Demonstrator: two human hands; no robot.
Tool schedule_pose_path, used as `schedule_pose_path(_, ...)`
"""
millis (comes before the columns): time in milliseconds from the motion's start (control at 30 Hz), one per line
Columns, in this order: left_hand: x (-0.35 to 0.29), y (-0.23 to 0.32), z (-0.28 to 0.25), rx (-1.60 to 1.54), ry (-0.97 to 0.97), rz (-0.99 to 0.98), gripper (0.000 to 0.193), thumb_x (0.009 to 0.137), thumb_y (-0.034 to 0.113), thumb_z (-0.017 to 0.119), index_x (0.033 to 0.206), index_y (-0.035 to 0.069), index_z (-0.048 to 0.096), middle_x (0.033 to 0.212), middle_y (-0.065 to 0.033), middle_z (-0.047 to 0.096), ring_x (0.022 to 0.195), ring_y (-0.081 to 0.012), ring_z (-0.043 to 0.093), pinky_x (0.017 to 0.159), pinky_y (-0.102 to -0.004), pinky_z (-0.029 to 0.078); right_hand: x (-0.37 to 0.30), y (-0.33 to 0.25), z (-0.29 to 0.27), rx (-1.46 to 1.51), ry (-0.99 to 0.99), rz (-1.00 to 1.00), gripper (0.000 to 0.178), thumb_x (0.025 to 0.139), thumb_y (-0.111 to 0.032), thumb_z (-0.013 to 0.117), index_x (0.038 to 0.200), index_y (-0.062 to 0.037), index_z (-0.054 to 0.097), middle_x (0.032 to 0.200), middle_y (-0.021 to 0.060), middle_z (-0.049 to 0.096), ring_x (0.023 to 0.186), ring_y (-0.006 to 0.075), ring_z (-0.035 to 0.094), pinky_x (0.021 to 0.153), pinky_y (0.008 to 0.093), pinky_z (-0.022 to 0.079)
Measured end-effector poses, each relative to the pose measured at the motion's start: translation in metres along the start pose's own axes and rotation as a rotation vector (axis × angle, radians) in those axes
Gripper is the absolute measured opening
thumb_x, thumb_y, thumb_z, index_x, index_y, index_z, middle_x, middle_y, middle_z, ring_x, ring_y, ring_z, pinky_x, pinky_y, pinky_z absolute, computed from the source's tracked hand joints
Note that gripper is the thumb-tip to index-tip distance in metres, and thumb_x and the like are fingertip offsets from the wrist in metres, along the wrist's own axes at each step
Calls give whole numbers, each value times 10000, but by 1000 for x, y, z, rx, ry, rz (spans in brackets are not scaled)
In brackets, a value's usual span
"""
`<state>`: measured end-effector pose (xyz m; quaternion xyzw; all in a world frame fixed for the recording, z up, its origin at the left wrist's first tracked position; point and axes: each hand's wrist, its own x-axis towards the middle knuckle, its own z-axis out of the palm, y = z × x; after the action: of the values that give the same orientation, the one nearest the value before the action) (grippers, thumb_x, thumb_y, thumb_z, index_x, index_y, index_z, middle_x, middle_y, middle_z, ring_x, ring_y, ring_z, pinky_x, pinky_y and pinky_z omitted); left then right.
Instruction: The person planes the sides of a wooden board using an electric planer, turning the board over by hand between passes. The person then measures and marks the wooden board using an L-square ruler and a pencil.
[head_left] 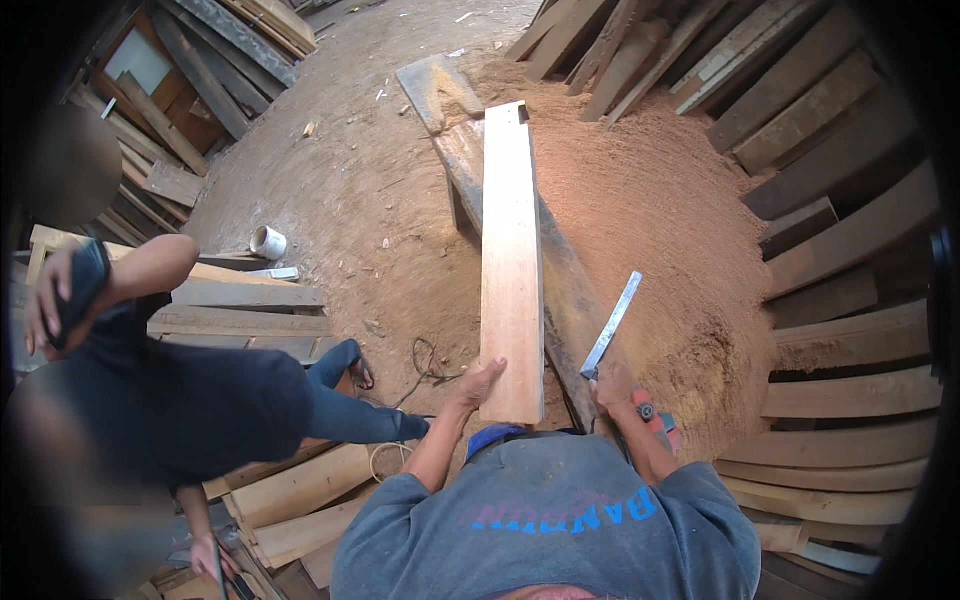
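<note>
A long pale wooden board [512, 260] lies lengthwise in front of me, its far end notched at the right corner. My left hand [482, 385] grips the board's near left edge, thumb on the top face. To the right of the board, my right hand [612, 388] is closed around the near end of a try square, whose metal blade [612, 322] points away from me and is apart from the board. Beneath the board a worn plank bench [565, 285] runs at a slant. A red power tool [657, 420] sits beside my right forearm, partly hidden by it.
At left is a co-worker in a dark shirt [200, 400], a foot near the cable [430, 365]. Stacked planks [850, 390] line the right side; more timber [220, 60] leans far left. A white bucket [268, 242] lies on the floor. Sawdust [680, 220] covers the ground at right.
</note>
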<state>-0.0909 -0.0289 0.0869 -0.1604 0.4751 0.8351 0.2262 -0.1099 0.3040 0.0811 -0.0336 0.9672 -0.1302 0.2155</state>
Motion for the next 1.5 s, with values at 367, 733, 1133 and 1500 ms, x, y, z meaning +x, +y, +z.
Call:
schedule_pose_path(367,44,-46,10,283,207,-40,848,904,303,767,1563,54,294,1377,-161,587,1229,-252,587,1023,-396,501,-5,-6,-3,-60,47,-125,362,852,-336,738,1109,-84,699,1117,228,668,1078,418,637,933,537,511)
schedule_pose_path(733,20,-16,-5,557,121,-311,831,921,448,730,1569,71,369,1392,-166,598,1218,-256,595,975,-428,501,0,-14,-7,150,-22,49,349,890,-314,715,1102,-37,735,1143,253,700,1118,425,652,973,511,506)
schedule_pose_path(1133,15,-19,-17,588,82,-389,823,915,577,698,1460,-1,483,1041,-81,617,818,-154,546,707,-301,494,-9,-23,-27,450,-106,43,356,888,-272,658,1075,26,709,1005,303,698,1014,425,684,884,516,515)
schedule_pose_path(1500,15,-30,-22,476,135,-373,816,897,527,745,1440,-26,489,730,16,543,585,-74,467,503,-251,357,-6,-35,-29,425,-60,-126,375,881,-271,664,1084,44,689,1075,301,694,1058,440,668,903,510,508)
